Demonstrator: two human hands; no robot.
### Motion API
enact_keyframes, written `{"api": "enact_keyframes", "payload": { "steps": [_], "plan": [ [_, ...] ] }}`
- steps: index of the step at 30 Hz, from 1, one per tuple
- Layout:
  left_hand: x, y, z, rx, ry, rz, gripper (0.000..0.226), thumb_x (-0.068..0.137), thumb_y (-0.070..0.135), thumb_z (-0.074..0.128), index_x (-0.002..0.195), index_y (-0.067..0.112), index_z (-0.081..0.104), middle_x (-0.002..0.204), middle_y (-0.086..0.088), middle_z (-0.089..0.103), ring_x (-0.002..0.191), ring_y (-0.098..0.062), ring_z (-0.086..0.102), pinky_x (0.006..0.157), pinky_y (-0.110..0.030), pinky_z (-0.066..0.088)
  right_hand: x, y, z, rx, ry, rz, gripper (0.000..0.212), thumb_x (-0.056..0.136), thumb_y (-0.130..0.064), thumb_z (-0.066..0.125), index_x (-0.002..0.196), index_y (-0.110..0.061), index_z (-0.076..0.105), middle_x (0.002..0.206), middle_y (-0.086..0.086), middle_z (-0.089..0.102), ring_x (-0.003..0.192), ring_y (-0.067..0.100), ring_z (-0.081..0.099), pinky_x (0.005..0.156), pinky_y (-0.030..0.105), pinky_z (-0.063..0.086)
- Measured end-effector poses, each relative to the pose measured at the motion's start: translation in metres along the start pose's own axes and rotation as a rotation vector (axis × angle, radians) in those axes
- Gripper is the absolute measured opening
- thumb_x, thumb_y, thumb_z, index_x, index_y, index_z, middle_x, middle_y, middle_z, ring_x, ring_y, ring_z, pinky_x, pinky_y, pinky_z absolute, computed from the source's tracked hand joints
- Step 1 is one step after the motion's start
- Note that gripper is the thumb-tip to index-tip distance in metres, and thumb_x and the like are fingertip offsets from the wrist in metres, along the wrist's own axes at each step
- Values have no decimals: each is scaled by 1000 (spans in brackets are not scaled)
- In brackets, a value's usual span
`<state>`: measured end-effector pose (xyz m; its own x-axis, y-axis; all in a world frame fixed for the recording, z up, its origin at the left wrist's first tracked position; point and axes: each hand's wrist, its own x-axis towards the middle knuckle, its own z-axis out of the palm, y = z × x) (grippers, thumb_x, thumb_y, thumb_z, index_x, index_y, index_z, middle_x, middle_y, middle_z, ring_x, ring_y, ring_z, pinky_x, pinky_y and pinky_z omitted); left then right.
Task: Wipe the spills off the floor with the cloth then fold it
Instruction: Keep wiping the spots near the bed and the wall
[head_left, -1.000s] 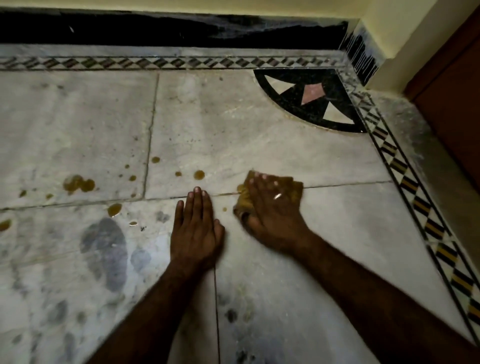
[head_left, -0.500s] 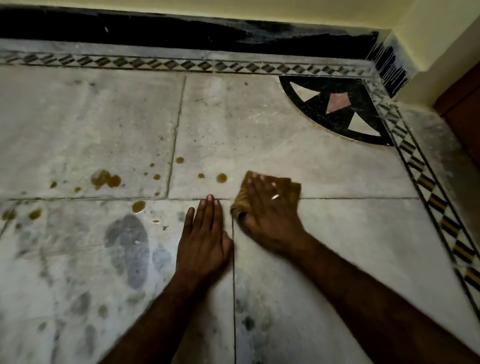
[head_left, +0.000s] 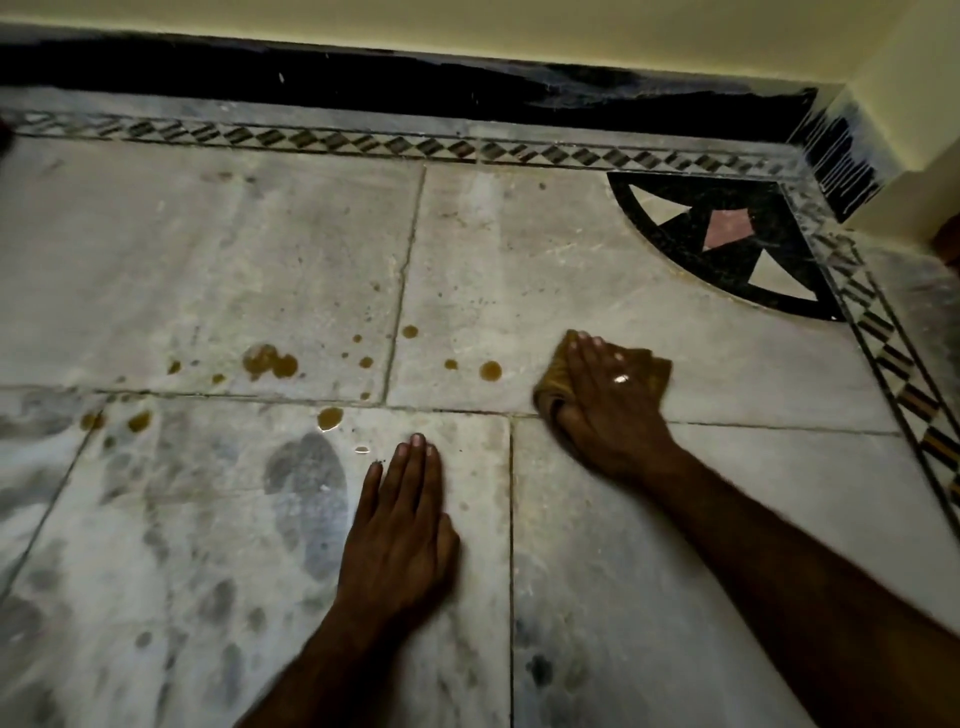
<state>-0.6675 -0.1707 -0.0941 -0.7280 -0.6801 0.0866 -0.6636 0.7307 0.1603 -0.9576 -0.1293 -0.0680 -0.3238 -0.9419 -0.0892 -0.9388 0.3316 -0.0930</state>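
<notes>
Where brown spills dot the grey marble floor below the far black skirting, the right hand presses the yellow cloth with straight fingers; the left hand rests flat, nearer.

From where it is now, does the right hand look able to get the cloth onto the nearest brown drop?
Probably yes: right hand presses the cloth just right of that drop, only bare floor between.

A pale grey marble-slab floor, edged by a diamond-patterned border strip and inlaid with a black quarter-circle corner motif, is dotted with amber-brown liquid spills. A crumpled yellow-brown cloth is pressed onto it by the right hand. The left hand is laid flat nearby.
</notes>
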Motion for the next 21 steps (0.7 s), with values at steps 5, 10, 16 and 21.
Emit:
{"api": "enact_keyframes", "payload": {
  "steps": [5,10,16,21],
  "plan": [
    [0,-8,0,8,-20,-73,69,91,30,36,153,1,31,163,-17,26,151,-30,25,123,-49,16,23,-86,16,39,48,-206,82,95,-58,22,158,-5,27,165,17,26,154,32,23,120,60,23],
    [-22,-28,-4,24,-17,-127,68,92,31,34,152,1,32,162,-17,28,151,-30,25,122,-50,16,-55,-92,18,22,-30,-543,76,101,-59,18,160,-11,24,169,9,18,157,23,13,127,46,13],
    [-40,-48,-7,11,-16,-196,69,92,32,33,153,-1,30,162,-18,27,150,-30,27,123,-47,12,5,-41,8,21,14,-191,76,101,-53,12,160,-5,17,168,15,16,156,32,18,126,51,14],
    [-43,-47,-9,-17,11,-266,68,92,30,33,152,-2,31,161,-19,28,149,-32,29,122,-48,14,43,-133,19,69,52,-193,79,96,-51,28,155,1,32,162,22,32,151,36,30,123,54,23]
  ]
}}
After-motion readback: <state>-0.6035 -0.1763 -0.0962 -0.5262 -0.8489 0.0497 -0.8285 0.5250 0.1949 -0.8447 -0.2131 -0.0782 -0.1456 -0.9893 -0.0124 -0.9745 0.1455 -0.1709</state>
